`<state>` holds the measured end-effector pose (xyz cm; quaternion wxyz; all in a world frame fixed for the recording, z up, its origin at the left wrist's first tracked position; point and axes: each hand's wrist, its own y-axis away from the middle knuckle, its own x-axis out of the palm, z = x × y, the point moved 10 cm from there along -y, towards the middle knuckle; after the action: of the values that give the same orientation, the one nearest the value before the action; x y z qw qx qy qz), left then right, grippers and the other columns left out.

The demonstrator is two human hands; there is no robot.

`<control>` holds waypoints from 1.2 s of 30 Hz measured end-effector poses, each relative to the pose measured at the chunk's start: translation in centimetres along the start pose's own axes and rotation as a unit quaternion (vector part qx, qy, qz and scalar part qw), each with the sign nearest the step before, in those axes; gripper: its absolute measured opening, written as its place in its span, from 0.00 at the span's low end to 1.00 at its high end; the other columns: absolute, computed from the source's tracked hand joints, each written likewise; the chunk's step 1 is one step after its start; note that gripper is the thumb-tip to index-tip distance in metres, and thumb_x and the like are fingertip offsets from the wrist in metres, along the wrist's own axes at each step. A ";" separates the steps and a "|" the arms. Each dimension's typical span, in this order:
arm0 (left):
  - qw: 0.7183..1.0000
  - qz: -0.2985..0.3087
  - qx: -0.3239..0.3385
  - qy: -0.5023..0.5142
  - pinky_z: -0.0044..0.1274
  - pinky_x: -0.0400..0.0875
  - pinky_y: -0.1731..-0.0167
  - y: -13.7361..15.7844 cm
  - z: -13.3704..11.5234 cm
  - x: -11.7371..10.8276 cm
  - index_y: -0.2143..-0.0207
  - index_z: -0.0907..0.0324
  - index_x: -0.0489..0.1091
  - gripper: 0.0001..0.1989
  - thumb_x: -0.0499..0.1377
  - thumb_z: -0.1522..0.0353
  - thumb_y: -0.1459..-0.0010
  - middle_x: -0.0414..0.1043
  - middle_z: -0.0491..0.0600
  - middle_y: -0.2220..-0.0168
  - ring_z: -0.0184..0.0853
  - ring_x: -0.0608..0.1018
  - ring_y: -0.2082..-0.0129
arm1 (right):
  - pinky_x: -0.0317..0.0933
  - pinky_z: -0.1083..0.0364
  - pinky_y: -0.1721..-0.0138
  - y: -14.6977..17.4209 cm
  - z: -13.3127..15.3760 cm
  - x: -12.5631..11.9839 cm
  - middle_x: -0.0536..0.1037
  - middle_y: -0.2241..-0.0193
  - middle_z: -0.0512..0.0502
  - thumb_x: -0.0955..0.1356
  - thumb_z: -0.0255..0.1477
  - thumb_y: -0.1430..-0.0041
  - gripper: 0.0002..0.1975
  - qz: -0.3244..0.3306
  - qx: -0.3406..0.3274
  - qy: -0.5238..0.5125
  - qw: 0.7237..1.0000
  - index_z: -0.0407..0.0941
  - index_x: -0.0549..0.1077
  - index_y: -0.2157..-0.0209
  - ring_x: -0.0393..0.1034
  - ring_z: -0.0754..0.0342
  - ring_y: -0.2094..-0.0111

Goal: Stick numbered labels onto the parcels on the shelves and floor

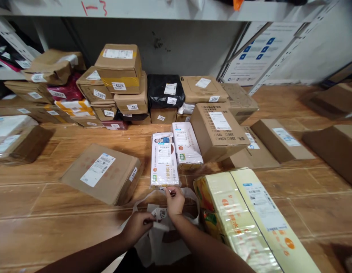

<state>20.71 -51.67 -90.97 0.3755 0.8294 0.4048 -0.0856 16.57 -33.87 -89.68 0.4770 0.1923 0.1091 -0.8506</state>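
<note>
My left hand [138, 226] is closed, its thumb and fingers on a white paper strip [161, 227]. A small printed label [160, 213] shows just beyond its fingertips. My right hand [175, 201] is pinched shut at the near end of a white printed box [165, 161]; whatever lies between its fingertips is too small to make out. Under both hands, a white plastic bag [153, 248] hangs with its mouth and handles spread. A second white box [186, 146] lies against the first, slightly farther off.
To the left lies a brown carton [99, 174] with a shipping label. A long yellow fruit carton [249, 216] stands close on the right, with a taller brown box [218, 129] behind. Stacked labelled parcels [119, 70] line the wall below a white shelf [164, 9]. Wooden flooring [19, 197] runs between.
</note>
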 end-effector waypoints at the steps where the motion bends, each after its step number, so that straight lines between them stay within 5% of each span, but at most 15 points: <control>1: 1.000 0.003 0.018 0.014 0.23 0.67 0.67 0.2 -0.4 0.1 0.72 0.60 0.76 0.12 0.53 0.70 0.55 0.79 0.48 0.70 0.36 0.78 0.69 | 0.60 0.54 0.70 0.2 0.0 0.1 0.72 0.77 0.46 0.66 0.41 0.47 0.15 -0.010 0.005 0.003 1.000 0.44 0.69 0.77 0.66 0.52 0.75; 6: 0.990 -0.011 0.045 0.130 0.26 0.68 0.55 0.8 -1.4 -1.0 0.64 0.58 0.78 0.16 0.55 0.64 0.51 0.79 0.52 0.60 0.40 0.78 0.58 | 0.61 0.51 0.65 1.1 -0.6 -0.1 0.72 0.72 0.42 0.68 0.44 0.51 0.17 -0.061 0.029 0.024 0.997 0.44 0.66 0.71 0.65 0.48 0.70; 9: 0.981 -0.053 -0.005 0.185 0.28 0.70 0.58 0.6 -0.9 -2.1 0.68 0.60 0.79 0.23 0.52 0.54 0.48 0.80 0.52 0.65 0.41 0.78 0.62 | 0.60 0.49 0.63 1.1 -1.2 -1.1 0.71 0.71 0.40 0.70 0.45 0.55 0.19 -0.090 0.051 0.051 0.993 0.45 0.63 0.71 0.65 0.46 0.67; 13: 0.971 -0.106 -0.042 0.212 0.27 0.71 0.63 0.1 -0.4 -3.0 0.72 0.60 0.78 0.20 0.62 0.53 0.59 0.80 0.51 0.69 0.41 0.79 0.67 | 0.61 0.53 0.68 1.0 0.1 0.9 0.67 0.82 0.50 0.66 0.39 0.49 0.15 0.052 0.002 0.010 0.999 0.48 0.60 0.82 0.64 0.52 0.76; 16: 0.958 -0.138 -0.038 0.249 0.27 0.71 0.60 -0.1 -0.3 -3.4 0.71 0.59 0.79 0.17 0.65 0.57 0.63 0.80 0.51 0.68 0.41 0.79 0.65 | 0.62 0.53 0.63 1.5 1.6 1.7 0.74 0.75 0.47 0.68 0.35 0.51 0.08 0.112 -0.024 -0.019 0.993 0.46 0.70 0.76 0.69 0.50 0.69; 20: 0.941 -0.180 -0.024 0.286 0.26 0.71 0.62 0.3 -1.0 -4.0 0.72 0.60 0.77 0.15 0.67 0.60 0.63 0.80 0.51 0.69 0.39 0.78 0.67 | 0.63 0.50 0.61 2.0 2.1 1.4 0.77 0.71 0.44 0.62 0.37 0.45 0.12 0.163 0.037 -0.060 0.984 0.44 0.72 0.72 0.70 0.49 0.66; 24: 0.911 -0.149 -0.018 0.385 0.23 0.70 0.67 0.5 -2.4 -3.4 0.66 0.61 0.74 0.20 0.68 0.62 0.64 0.79 0.49 0.71 0.34 0.77 0.71 | 0.64 0.55 0.64 1.9 5.0 -0.1 0.76 0.69 0.48 0.63 0.37 0.43 0.10 0.250 0.002 -0.087 0.964 0.47 0.73 0.68 0.70 0.53 0.66; 27: 0.894 -0.126 -0.017 0.430 0.22 0.69 0.68 0.6 -3.2 -3.2 0.56 0.61 0.70 0.30 0.70 0.63 0.64 0.79 0.48 0.73 0.32 0.77 0.73 | 0.62 0.57 0.66 0.8 7.5 -2.4 0.75 0.67 0.49 0.66 0.30 0.48 0.06 0.248 -0.058 -0.061 0.965 0.47 0.73 0.67 0.69 0.54 0.65; 30: 0.889 -0.106 -0.010 0.446 0.21 0.68 0.68 0.5 -3.6 -3.0 0.51 0.62 0.67 0.34 0.70 0.63 0.63 0.79 0.48 0.72 0.31 0.77 0.73 | 0.59 0.59 0.71 0.3 9.4 -4.0 0.72 0.76 0.52 0.65 0.26 0.49 0.04 0.248 -0.113 -0.063 0.960 0.45 0.72 0.72 0.65 0.57 0.73; 33: 0.889 -0.075 0.001 0.452 0.22 0.68 0.66 0.4 -4.2 -2.9 0.48 0.63 0.65 0.37 0.70 0.63 0.62 0.80 0.50 0.70 0.33 0.77 0.70 | 0.57 0.60 0.75 1.8 10.8 -3.1 0.71 0.81 0.54 0.63 0.24 0.48 0.08 0.366 -0.152 -0.061 0.916 0.45 0.74 0.70 0.64 0.59 0.78; 36: 0.894 -0.052 -0.002 0.445 0.24 0.69 0.64 0.4 -4.5 -2.8 0.44 0.63 0.62 0.41 0.69 0.60 0.61 0.80 0.53 0.64 0.36 0.78 0.66 | 0.59 0.59 0.71 3.8 11.0 -2.0 0.77 0.75 0.52 0.64 0.22 0.50 0.10 0.480 -0.190 0.035 0.856 0.46 0.76 0.68 0.69 0.57 0.75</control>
<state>18.39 -50.41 -86.31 0.1523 0.7578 0.5721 0.2742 18.24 -38.39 -78.87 0.8495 0.1562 0.1788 -0.4712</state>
